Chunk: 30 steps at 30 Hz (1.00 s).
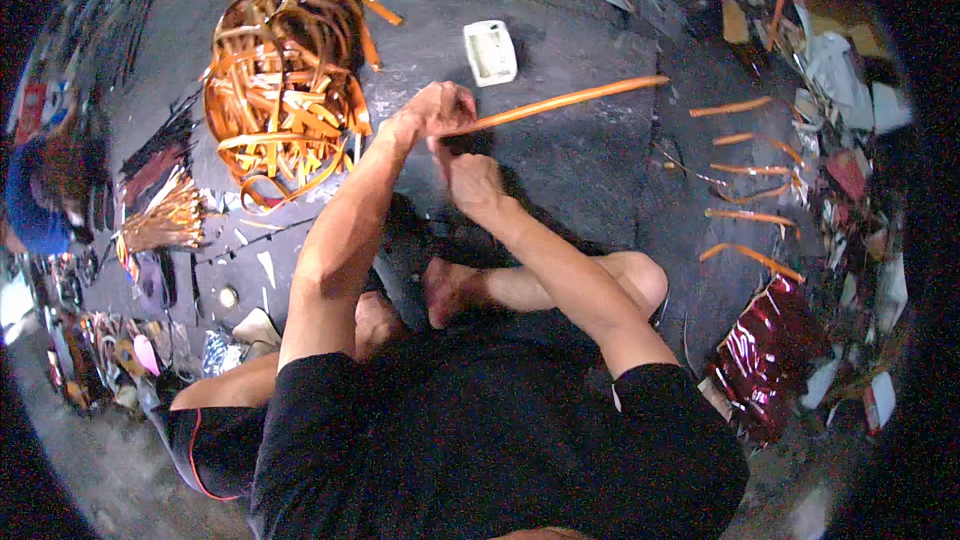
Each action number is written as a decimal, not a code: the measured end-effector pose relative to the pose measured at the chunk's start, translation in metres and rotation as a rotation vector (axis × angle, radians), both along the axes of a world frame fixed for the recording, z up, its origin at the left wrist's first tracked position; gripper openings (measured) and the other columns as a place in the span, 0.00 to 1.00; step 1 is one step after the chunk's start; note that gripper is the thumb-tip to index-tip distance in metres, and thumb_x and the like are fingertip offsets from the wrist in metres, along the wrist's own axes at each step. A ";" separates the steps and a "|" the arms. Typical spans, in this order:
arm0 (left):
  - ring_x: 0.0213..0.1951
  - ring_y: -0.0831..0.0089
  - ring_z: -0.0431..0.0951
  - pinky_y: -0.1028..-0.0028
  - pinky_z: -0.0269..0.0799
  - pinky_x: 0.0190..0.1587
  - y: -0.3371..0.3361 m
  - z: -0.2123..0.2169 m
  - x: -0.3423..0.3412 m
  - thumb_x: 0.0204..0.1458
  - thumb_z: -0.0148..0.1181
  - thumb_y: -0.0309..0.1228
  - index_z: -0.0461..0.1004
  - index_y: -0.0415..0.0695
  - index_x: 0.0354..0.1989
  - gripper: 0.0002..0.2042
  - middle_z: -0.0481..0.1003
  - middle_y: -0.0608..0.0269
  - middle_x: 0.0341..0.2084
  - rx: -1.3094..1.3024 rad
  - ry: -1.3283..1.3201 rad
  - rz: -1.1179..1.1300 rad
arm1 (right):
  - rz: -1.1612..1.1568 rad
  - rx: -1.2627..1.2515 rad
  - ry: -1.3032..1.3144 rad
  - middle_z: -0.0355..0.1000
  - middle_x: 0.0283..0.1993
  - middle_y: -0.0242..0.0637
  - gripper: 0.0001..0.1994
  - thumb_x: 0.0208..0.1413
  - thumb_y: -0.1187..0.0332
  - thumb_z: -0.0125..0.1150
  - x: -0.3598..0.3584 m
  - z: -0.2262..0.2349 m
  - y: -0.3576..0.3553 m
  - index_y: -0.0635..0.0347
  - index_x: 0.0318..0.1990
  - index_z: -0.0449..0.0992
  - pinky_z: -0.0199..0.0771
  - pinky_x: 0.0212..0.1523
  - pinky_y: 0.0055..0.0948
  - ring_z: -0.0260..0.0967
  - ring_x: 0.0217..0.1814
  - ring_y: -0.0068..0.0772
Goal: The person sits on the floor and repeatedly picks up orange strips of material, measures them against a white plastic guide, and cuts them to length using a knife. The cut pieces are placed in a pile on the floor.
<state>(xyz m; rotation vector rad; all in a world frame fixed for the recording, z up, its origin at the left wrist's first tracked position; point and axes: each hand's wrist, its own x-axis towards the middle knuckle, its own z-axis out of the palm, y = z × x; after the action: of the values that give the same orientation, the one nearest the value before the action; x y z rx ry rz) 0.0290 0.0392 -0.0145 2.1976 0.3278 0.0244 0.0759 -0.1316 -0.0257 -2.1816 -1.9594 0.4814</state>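
Note:
My left hand [438, 110] is closed on the near end of a long, narrow orange-brown strip [570, 99] that looks like leather. From the fingers the strip runs out to the right, slightly upward, over the dark work surface. Just below, my right hand [474, 184] is curled close to that same end, its fingers bent inward. Whatever lies between the right fingers is hidden by the hand and the shadow there. Both hands are nearly touching, in front of my crossed legs.
Left of my hands lies a large tangled heap of orange-brown strips [290, 90]. A small white tray [490, 53] stands beyond them. Several short strips [750, 169] lie spaced apart at right, near a dark red shiny sheet [757, 355]. Scraps litter both sides; a bundle of thin strips [165, 220] lies left.

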 end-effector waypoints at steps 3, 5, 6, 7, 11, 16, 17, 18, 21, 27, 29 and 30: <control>0.34 0.54 0.79 0.63 0.74 0.39 -0.019 0.010 0.003 0.43 0.58 0.32 0.78 0.44 0.32 0.09 0.78 0.51 0.28 0.059 0.056 0.102 | -0.061 -0.075 0.071 0.73 0.21 0.48 0.15 0.56 0.57 0.49 -0.013 0.010 -0.004 0.52 0.27 0.79 0.75 0.25 0.44 0.75 0.26 0.49; 0.34 0.54 0.78 0.62 0.73 0.38 -0.024 0.009 0.005 0.44 0.58 0.31 0.77 0.42 0.33 0.09 0.78 0.51 0.29 0.101 0.126 0.088 | 0.109 -0.165 0.151 0.76 0.26 0.46 0.13 0.57 0.61 0.48 0.000 0.036 -0.012 0.56 0.37 0.78 0.75 0.31 0.46 0.75 0.29 0.52; 0.33 0.56 0.78 0.62 0.72 0.38 -0.030 0.014 0.007 0.44 0.58 0.30 0.76 0.42 0.34 0.09 0.78 0.52 0.28 0.076 0.127 0.120 | 0.124 -0.204 0.268 0.76 0.30 0.48 0.14 0.58 0.60 0.47 0.016 0.049 -0.022 0.57 0.41 0.77 0.75 0.34 0.47 0.75 0.32 0.52; 0.32 0.58 0.78 0.63 0.72 0.37 -0.029 0.018 0.013 0.44 0.58 0.28 0.76 0.42 0.35 0.09 0.77 0.53 0.27 0.060 0.116 0.153 | 0.139 -0.226 0.374 0.76 0.35 0.51 0.17 0.59 0.58 0.47 0.039 0.058 -0.027 0.58 0.46 0.75 0.74 0.38 0.48 0.75 0.35 0.53; 0.29 0.77 0.71 0.74 0.69 0.34 -0.018 0.049 0.021 0.46 0.57 0.26 0.74 0.41 0.43 0.14 0.74 0.66 0.24 -0.454 0.122 -0.076 | 0.075 -0.277 0.574 0.74 0.47 0.49 0.23 0.59 0.52 0.51 0.132 0.077 -0.076 0.58 0.56 0.69 0.72 0.46 0.42 0.75 0.41 0.48; 0.34 0.81 0.70 0.79 0.66 0.39 -0.041 0.234 0.098 0.54 0.52 0.30 0.74 0.40 0.44 0.11 0.74 0.71 0.33 -0.485 -0.126 -0.039 | -0.395 -0.080 0.972 0.74 0.34 0.33 0.19 0.60 0.56 0.53 0.193 0.073 -0.108 0.55 0.54 0.72 0.71 0.32 0.28 0.69 0.29 0.23; 0.35 0.81 0.70 0.79 0.66 0.40 -0.045 0.260 0.121 0.55 0.51 0.32 0.74 0.41 0.44 0.12 0.74 0.71 0.34 -0.411 -0.208 -0.030 | -0.437 0.047 1.039 0.75 0.37 0.34 0.19 0.59 0.54 0.54 0.195 0.068 -0.109 0.55 0.52 0.73 0.73 0.36 0.29 0.70 0.31 0.24; 0.35 0.80 0.71 0.78 0.66 0.40 -0.054 0.290 0.143 0.56 0.51 0.33 0.74 0.41 0.45 0.13 0.74 0.70 0.34 -0.367 -0.284 -0.012 | -0.455 0.120 1.041 0.75 0.35 0.34 0.19 0.59 0.54 0.55 0.196 0.068 -0.103 0.55 0.52 0.73 0.72 0.35 0.29 0.70 0.30 0.23; 0.35 0.73 0.73 0.74 0.67 0.39 -0.063 0.341 0.230 0.56 0.51 0.34 0.73 0.43 0.47 0.14 0.75 0.65 0.34 0.011 -0.568 -0.168 | -0.543 0.371 1.072 0.72 0.26 0.32 0.16 0.58 0.59 0.58 0.196 0.072 -0.089 0.59 0.47 0.75 0.69 0.30 0.26 0.67 0.27 0.21; 0.33 0.79 0.69 0.77 0.64 0.35 -0.116 0.377 0.387 0.59 0.50 0.35 0.74 0.44 0.44 0.11 0.73 0.69 0.31 -0.280 -0.380 -0.154 | -0.774 0.516 0.920 0.73 0.28 0.35 0.12 0.57 0.64 0.60 0.220 0.054 -0.089 0.60 0.44 0.75 0.69 0.30 0.25 0.69 0.28 0.23; 0.34 0.80 0.68 0.76 0.64 0.36 -0.130 0.381 0.437 0.59 0.50 0.35 0.74 0.44 0.45 0.12 0.72 0.68 0.32 -0.327 -0.472 -0.234 | -0.788 0.626 0.901 0.74 0.30 0.36 0.12 0.56 0.63 0.61 0.224 0.057 -0.090 0.60 0.44 0.75 0.70 0.30 0.26 0.69 0.29 0.24; 0.34 0.80 0.68 0.76 0.64 0.36 -0.136 0.381 0.458 0.59 0.50 0.36 0.74 0.44 0.45 0.12 0.72 0.68 0.32 -0.358 -0.514 -0.278 | -0.805 0.640 0.888 0.75 0.32 0.37 0.13 0.56 0.63 0.61 0.228 0.058 -0.091 0.60 0.44 0.76 0.71 0.31 0.28 0.70 0.29 0.25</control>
<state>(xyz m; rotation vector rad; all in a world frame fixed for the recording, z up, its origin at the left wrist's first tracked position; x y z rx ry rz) 0.4865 -0.0971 0.3661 1.7851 -0.2458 0.3444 0.3042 -0.2229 0.0319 -1.6665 -0.5805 0.4610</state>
